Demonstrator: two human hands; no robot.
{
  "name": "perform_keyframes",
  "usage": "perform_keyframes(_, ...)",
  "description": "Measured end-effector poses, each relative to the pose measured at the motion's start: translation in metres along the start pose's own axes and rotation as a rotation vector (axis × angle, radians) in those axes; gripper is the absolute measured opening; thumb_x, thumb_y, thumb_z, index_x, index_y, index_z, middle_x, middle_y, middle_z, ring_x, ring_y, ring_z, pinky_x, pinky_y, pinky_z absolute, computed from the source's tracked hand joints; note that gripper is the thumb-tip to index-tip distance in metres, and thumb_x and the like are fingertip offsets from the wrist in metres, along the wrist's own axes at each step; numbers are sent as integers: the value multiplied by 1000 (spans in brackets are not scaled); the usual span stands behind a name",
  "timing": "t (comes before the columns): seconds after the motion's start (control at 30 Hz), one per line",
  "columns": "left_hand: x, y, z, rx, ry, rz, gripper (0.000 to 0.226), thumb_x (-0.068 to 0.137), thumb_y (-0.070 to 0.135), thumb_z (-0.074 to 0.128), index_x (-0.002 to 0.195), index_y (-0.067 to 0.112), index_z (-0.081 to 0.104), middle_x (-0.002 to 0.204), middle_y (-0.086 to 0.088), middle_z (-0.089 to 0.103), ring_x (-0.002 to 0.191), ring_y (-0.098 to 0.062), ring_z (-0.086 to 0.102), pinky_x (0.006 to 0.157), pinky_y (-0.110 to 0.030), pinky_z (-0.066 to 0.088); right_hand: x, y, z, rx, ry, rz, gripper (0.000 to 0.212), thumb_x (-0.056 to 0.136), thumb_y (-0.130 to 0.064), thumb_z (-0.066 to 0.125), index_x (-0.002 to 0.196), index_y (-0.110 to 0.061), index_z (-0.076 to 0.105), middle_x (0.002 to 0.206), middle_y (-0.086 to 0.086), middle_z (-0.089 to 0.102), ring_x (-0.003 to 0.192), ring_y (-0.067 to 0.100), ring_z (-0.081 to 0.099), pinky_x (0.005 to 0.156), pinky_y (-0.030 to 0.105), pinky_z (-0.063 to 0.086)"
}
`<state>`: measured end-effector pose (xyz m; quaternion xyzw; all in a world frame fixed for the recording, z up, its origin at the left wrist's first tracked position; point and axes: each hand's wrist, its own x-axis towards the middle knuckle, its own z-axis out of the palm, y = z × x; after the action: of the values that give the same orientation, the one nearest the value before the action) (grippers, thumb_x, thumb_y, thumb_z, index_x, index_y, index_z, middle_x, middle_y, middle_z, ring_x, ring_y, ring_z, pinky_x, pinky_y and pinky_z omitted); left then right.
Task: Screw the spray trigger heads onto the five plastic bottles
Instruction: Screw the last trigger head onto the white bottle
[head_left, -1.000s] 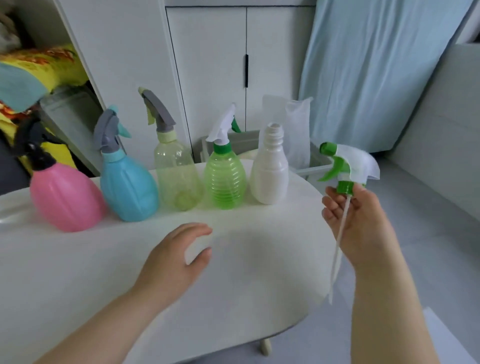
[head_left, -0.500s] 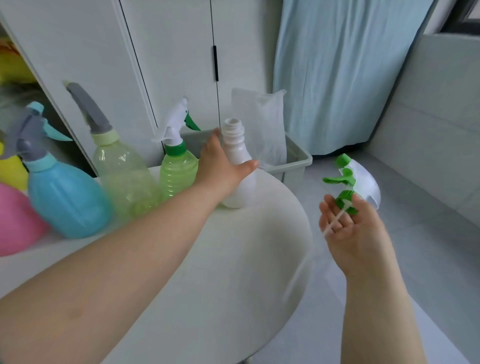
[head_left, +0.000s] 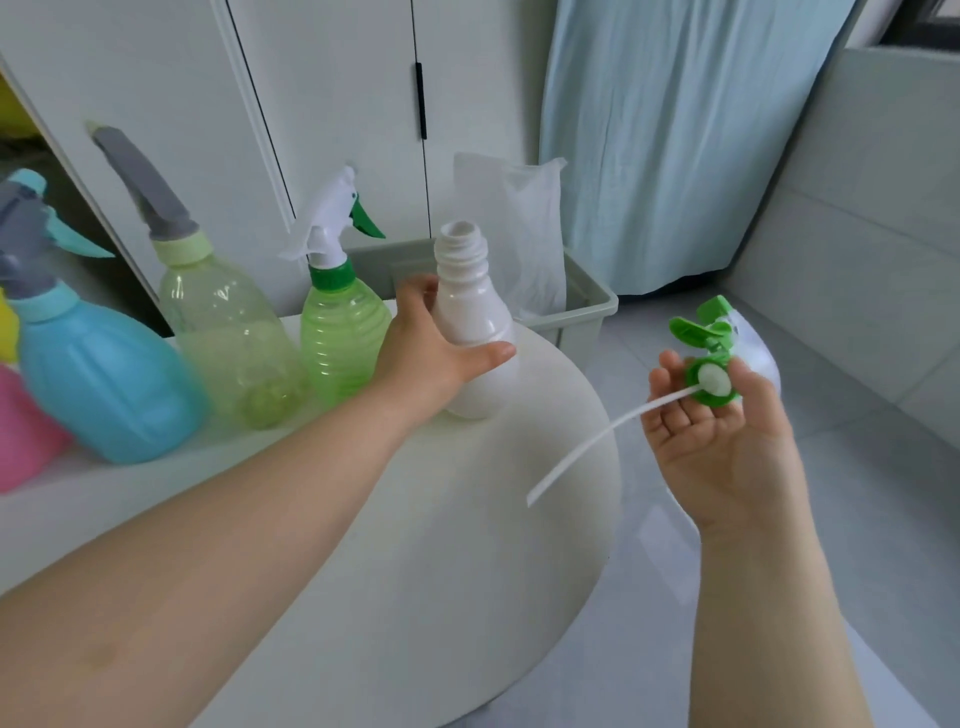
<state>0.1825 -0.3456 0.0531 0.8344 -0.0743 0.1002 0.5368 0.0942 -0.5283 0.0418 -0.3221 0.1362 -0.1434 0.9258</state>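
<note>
Trigger head (head_left: 719, 358) pinched in right hand (head_left: 727, 441) fingers (head_left: 662, 376).

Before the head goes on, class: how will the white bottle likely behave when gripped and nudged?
The white bottle shows no liquid and is plastic, so it is probably light and may slide on the smooth table. Its narrow neck over a wider base suggests modest tipping risk. The left hand wrapping it should steady it.

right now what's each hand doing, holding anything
Left hand: closed around the white bottle, which stands on the table.
Right hand: holding the green and white spray trigger head in its fingertips.
</note>
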Motion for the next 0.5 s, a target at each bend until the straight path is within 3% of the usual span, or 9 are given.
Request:
perform_keyframes(0.07, -13, 1, -14, -10, -2, 40, 73, 60, 21, 80, 116, 17, 34, 93, 19, 45, 83, -3, 48, 59, -3, 36, -3, -1, 3, 16, -6, -16, 19, 89, -29, 44, 89, -13, 53, 65, -4, 72, 62, 8, 67, 59, 16, 53)
perform_keyframes(0.13, -30, 1, -31, -11, -20, 82, 65, 59, 21, 81, 105, 27, 35, 89, 26, 42, 80, 10, 45, 58, 5, 34, -7, 0, 9, 30, -15, -15, 19, 89, -30, 45, 90, -13, 53, 67, -3, 72, 64, 7, 66, 60, 16, 53)
perform_keyframes(0.23, -58, -1, -61, 3, -46, 103, 63, 56, 21, 81, 90, 45, 34, 91, 27, 45, 81, 13, 46, 58, 6, 34, -16, 3, 20, 31, -22, -6, 20, 89, -30, 45, 89, -12, 55, 71, -2, 72, 66, 8, 66, 62, 16, 53)
perform_keyframes(0.4, -101, -6, -109, 65, -61, 129, 64, 54, 21, 82, 87, 55, 38, 100, 25, 45, 87, 21, 45, 67, 4, 35, -34, 11, 43, 27, -12, -21, 19, 91, -29, 44, 93, -13, 53, 85, 2, 65, 68, 8, 65, 62, 16, 54)
perform_keyframes(0.5, -117, -9, -127, 137, -87, 166, 63, 50, 31, 80, 90, 56, 39, 102, 29, 42, 90, 29, 39, 74, 8, 29, -47, 16, 56, 62, -41, -32, 18, 91, -28, 45, 93, -13, 55, 78, 0, 69, 68, 7, 67, 63, 16, 53)
